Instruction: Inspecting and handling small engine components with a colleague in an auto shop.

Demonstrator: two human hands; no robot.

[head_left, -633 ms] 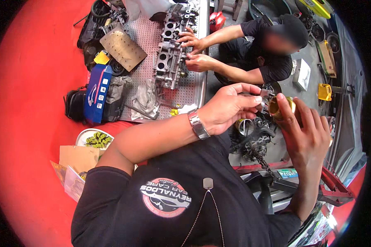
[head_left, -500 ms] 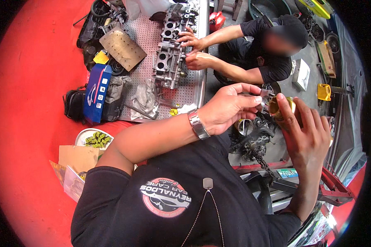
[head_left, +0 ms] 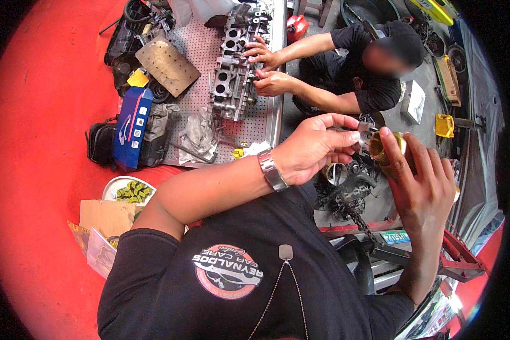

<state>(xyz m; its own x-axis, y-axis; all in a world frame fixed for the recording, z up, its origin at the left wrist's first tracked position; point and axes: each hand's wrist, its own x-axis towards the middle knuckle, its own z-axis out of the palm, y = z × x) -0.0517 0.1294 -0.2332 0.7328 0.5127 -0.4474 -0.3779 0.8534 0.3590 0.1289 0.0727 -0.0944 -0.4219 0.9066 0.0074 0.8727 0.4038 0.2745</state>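
Observation:
My left hand [head_left: 322,144], with a metal watch at its wrist, pinches a small silvery metal part [head_left: 366,128] between thumb and index finger. The rest of its fingers curl loosely below. My right hand [head_left: 424,184] is wrapped round a small gold-coloured round can [head_left: 386,148], tilted with its rim toward the metal part. Part and can are very close together; whether they touch, I cannot tell. The fingers hide much of the can. Beneath my hands, lower down, lie dark greasy metal parts [head_left: 351,190] and another round tin [head_left: 336,174].
A co-worker [head_left: 351,73] across from me rests both hands on a cylinder head [head_left: 229,73] on the perforated metal bench [head_left: 201,45]. A blue box [head_left: 131,129], a stained metal plate [head_left: 168,66] and grey rags [head_left: 199,136] sit at left. A white tub [head_left: 110,190] holds yellow-green pieces.

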